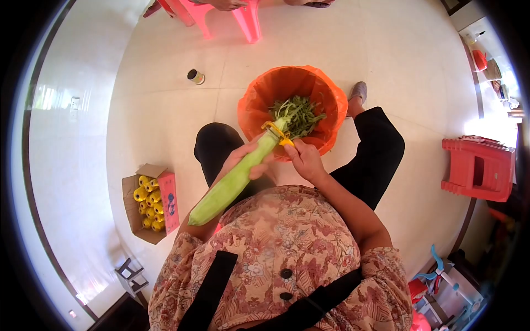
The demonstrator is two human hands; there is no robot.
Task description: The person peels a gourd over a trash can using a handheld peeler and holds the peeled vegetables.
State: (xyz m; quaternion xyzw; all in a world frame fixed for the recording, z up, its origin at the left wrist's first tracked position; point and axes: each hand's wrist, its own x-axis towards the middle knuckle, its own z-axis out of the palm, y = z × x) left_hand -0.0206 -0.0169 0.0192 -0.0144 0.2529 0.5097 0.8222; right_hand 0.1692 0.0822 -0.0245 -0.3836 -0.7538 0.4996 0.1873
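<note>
A long pale-green gourd (231, 186), mostly peeled, slants from my lap up over the bin. My left hand (238, 156) is wrapped round its middle. In my right hand (308, 160) is a yellow vegetable peeler (285, 142), its head lying across the gourd near the far end. Thin strips of peel hang at that tip. Below it, a heap of dark green peels (302, 117) lies inside a bin lined with an orange bag (257, 95), which stands between my knees.
A small dark-lidded jar (196, 76) is on the floor ahead. An open carton (167, 204) of yellow-wrapped items sits at left. Red stacked stools (478, 170) stand at right. Another person's hand (225, 4) shows by a pink stool (247, 21) at the top.
</note>
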